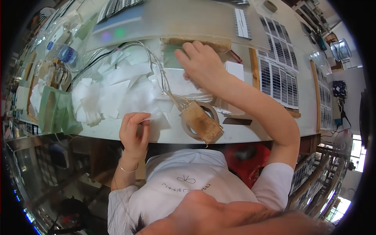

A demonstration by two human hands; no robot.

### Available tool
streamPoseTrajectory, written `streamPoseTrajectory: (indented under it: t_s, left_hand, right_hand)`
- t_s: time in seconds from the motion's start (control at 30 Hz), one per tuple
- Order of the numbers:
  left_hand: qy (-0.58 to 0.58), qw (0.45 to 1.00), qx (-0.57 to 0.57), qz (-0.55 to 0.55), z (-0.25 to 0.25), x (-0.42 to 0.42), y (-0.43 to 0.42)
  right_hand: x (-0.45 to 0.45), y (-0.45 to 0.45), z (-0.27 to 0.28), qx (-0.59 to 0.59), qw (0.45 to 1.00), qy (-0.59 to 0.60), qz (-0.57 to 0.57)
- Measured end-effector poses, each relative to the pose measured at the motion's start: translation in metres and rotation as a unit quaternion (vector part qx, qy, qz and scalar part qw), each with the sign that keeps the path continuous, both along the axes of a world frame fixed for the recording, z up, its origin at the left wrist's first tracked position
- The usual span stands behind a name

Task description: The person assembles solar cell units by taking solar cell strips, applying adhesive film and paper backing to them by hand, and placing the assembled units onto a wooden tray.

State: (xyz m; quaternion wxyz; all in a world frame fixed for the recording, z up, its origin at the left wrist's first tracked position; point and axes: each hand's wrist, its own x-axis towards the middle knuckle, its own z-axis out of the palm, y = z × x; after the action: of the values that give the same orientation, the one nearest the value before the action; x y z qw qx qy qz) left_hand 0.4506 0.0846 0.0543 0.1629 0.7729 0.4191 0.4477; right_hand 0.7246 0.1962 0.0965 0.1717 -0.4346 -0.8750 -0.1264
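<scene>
My left hand (134, 132) is at the near edge of the white table, its thumb and fingers pinched on a thin white sheet (149, 117). Farther forward, my right hand (204, 67) reaches over a stack of white sheets (176, 80). Its fingers are bent and apart from the thumb, close to a brown-edged strip (217, 44) and a pale green piece (171, 58). I see nothing held in it. Between my hands, a brown-stained, cord-fed block (201, 120) rests on a roll of tape (187, 127). Many loose white sheets (129, 96) lie left of it.
A translucent raised panel (164, 23) spans the far side. Dark gridded panels (278, 80) lie in a wooden frame at right. A dark flat strip (237, 122) and a white box (234, 70) are near my right forearm. A water bottle (64, 54) and green folded pieces (55, 109) are at left.
</scene>
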Motion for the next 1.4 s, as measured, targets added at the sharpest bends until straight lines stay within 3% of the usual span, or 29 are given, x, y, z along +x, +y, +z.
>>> streamPoseTrajectory:
  t_s: [0.07,0.13,0.17,0.2,0.23,0.33,0.4,0.43,0.47,0.5,0.53,0.57,0.63,0.67,0.73,0.83,0.9,0.97,1.03,1.2,1.4]
  left_hand:
    - [-0.012,1.000,-0.008,0.003,-0.001,-0.002,-0.001]
    - [-0.035,0.999,-0.024,0.012,0.001,-0.002,-0.001]
    - [-0.040,0.999,-0.026,0.013,0.001,-0.002,-0.001]
    - [-0.040,0.999,-0.030,0.013,0.001,-0.003,-0.001]
    - [-0.038,0.999,-0.033,0.011,0.001,-0.003,-0.001]
    - [-0.051,0.997,-0.050,0.006,-0.001,-0.006,-0.002]
    - [-0.070,0.995,-0.077,-0.002,0.000,-0.011,-0.001]
    - [-0.084,0.992,-0.098,-0.009,0.001,-0.012,0.000]
    - [-0.220,0.950,-0.221,-0.017,0.002,-0.012,-0.003]
    - [-0.306,0.920,-0.244,-0.009,0.011,-0.011,0.000]
    - [-0.389,0.882,-0.266,0.001,0.025,-0.010,0.004]
    - [-0.406,0.886,-0.225,0.006,0.035,-0.006,0.009]
    - [-0.323,0.938,-0.118,-0.054,0.046,0.015,0.007]
    - [-0.175,0.973,-0.070,-0.134,0.051,0.014,0.006]
    - [-0.056,0.969,-0.022,-0.241,0.056,0.043,-0.005]
    - [0.051,0.957,0.065,-0.279,0.037,0.069,-0.019]
    - [0.123,0.948,0.172,-0.236,0.031,0.073,-0.023]
    - [0.124,0.948,0.167,-0.239,0.032,0.073,-0.026]
    - [0.125,0.949,0.166,-0.236,0.032,0.074,-0.027]
    - [0.057,0.947,0.211,-0.234,0.018,0.068,-0.035]
    - [0.117,0.947,0.199,-0.223,0.031,0.075,-0.034]
  right_hand:
    - [0.001,0.007,0.002,-0.005,0.997,-0.067,-0.031]
    - [0.008,0.014,0.015,-0.067,0.995,0.080,0.010]
    - [0.012,0.015,0.023,-0.070,0.995,0.074,0.010]
    - [0.016,0.014,0.033,-0.066,0.979,0.188,0.035]
    - [0.021,0.012,0.044,-0.060,0.950,0.301,0.056]
    - [0.030,-0.046,0.090,-0.290,0.806,0.511,0.076]
    - [0.032,-0.082,0.093,-0.408,0.781,0.472,0.035]
    - [0.029,-0.097,0.087,-0.500,0.713,0.492,0.003]
    - [0.027,-0.107,0.080,-0.533,0.692,0.487,-0.001]
    - [0.025,-0.112,0.070,-0.567,0.669,0.481,-0.005]
    - [0.024,-0.113,0.059,-0.558,0.674,0.484,0.004]
    - [0.022,-0.111,0.049,-0.560,0.671,0.486,0.003]
    - [0.022,-0.101,0.034,-0.370,0.867,0.328,0.059]
    - [0.024,-0.098,0.028,-0.369,0.868,0.328,0.061]
    - [0.028,-0.096,0.021,-0.320,0.914,0.245,0.049]
    - [0.033,-0.097,0.018,-0.270,0.936,0.221,0.047]
    - [0.042,-0.097,0.020,-0.287,0.924,0.246,0.051]
    - [0.049,-0.100,0.027,-0.304,0.911,0.273,0.053]
    - [0.054,-0.100,0.035,-0.419,0.852,0.312,0.046]
    - [0.045,-0.101,0.023,-0.320,0.900,0.295,0.027]
    - [0.032,-0.091,0.012,-0.263,0.901,0.344,-0.009]
